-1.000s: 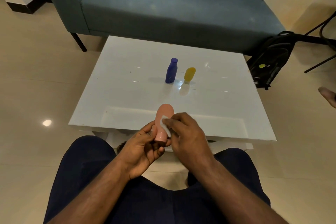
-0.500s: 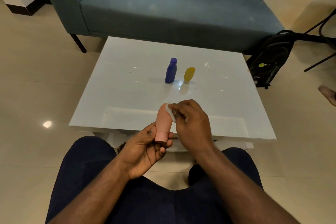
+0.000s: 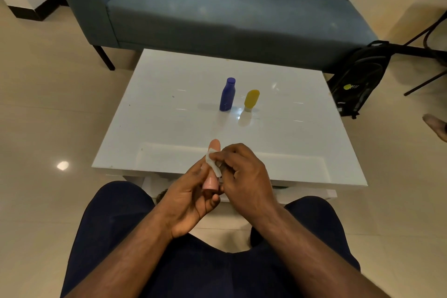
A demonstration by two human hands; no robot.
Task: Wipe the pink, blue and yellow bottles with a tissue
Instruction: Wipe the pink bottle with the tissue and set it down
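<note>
My left hand (image 3: 191, 196) holds the pink bottle (image 3: 214, 146) by its cap end, over the near edge of the white table (image 3: 169, 133). My right hand (image 3: 242, 172) presses a folded white tissue (image 3: 212, 162) against the bottle's middle, and its fingers hide most of the bottle's right side. The blue bottle (image 3: 227, 94) stands upright near the table's centre. Just right of it the yellow bottle (image 3: 251, 100) stands on its cap.
A teal sofa (image 3: 217, 17) runs behind the table. A black backpack (image 3: 358, 82) leans at the table's far right corner, with dark chair legs beyond it. Another person's foot (image 3: 435, 126) shows at the right edge. My dark-trousered knees are below the table edge.
My right hand slid the tissue up to the pink bottle's tip, then back down to its middle. The left hand's hold is unchanged. Blue and yellow bottles stayed put.
</note>
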